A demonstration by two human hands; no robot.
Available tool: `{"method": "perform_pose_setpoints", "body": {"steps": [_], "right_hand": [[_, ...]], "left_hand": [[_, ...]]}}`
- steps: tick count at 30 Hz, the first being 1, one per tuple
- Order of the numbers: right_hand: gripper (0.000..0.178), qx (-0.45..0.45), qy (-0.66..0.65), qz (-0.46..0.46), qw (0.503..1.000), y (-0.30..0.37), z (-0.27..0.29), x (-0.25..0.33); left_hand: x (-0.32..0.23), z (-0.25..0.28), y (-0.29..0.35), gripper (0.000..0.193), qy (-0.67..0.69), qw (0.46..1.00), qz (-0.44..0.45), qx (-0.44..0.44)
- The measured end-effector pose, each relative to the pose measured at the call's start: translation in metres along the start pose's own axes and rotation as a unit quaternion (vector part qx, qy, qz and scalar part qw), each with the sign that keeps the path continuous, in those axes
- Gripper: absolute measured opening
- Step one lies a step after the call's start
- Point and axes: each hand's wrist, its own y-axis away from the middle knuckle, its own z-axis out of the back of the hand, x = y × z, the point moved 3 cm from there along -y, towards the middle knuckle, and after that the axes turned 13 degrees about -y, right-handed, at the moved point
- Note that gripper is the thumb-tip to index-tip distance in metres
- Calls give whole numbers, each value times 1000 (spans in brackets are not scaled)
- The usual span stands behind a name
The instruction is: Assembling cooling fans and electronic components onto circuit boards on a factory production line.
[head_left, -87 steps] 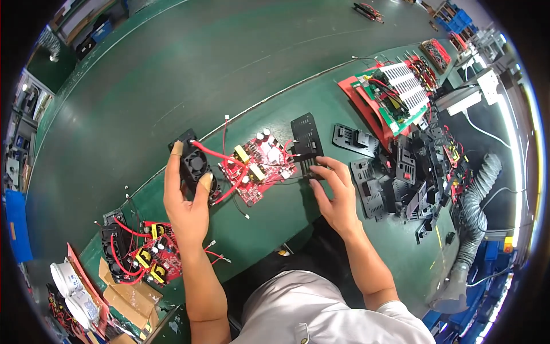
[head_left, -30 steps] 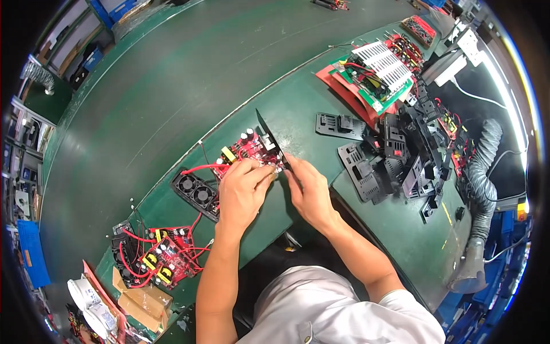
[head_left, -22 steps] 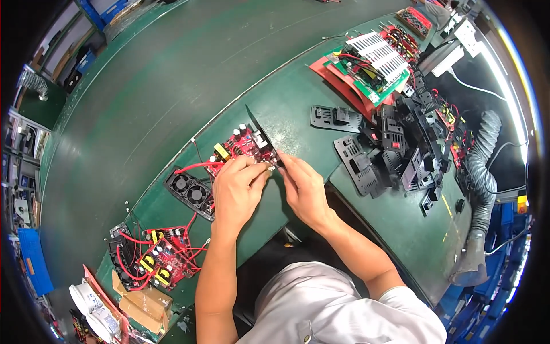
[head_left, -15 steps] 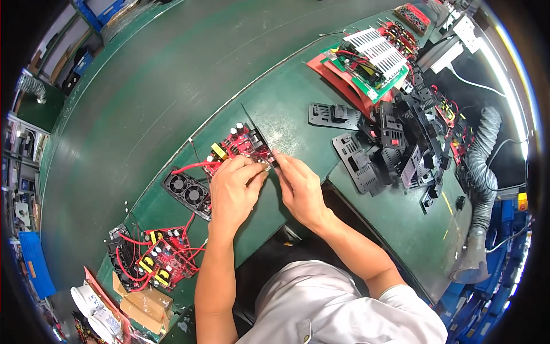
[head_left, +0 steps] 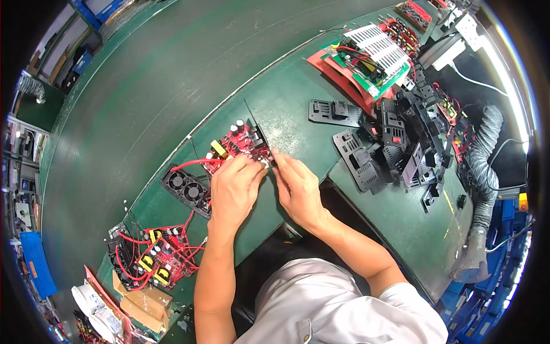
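Note:
A red circuit board point(head_left: 238, 141) with a yellow transformer and capacitors lies on the green bench in front of me. Along its right edge stands a thin black panel point(head_left: 258, 126), seen nearly edge-on. My left hand point(head_left: 234, 183) is closed on the board's near edge, its fingertips partly hidden. With the fingers of my right hand point(head_left: 299, 186) I pinch the near end of the black panel, close to the left fingertips. Red wires run from the board toward a black panel with twin fans point(head_left: 188, 190), which rests at the left.
Several black slotted end panels point(head_left: 358, 160) are heaped on the right. Behind them a green board with a white heatsink point(head_left: 378, 51) sits on red sheets. More wired red boards point(head_left: 166, 258) and a cardboard box point(head_left: 143, 307) lie at lower left. A grey flexible duct point(head_left: 484, 160) stands far right.
Both hands keep almost the same grip at the board and panel. The black panel and board have shifted only very slightly.

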Motion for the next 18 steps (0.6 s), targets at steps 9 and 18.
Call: {"method": "perform_pose_setpoints", "body": {"steps": [9,18], "right_hand": [[36,-1,-31,-19,999,5,-2,0],[69,90,30,-83,992,8,31,-17]], "left_hand": [[-2,-2,1,13,9,999,-31,-12],[45,97,19,49,-142,936,291,-140]]}}
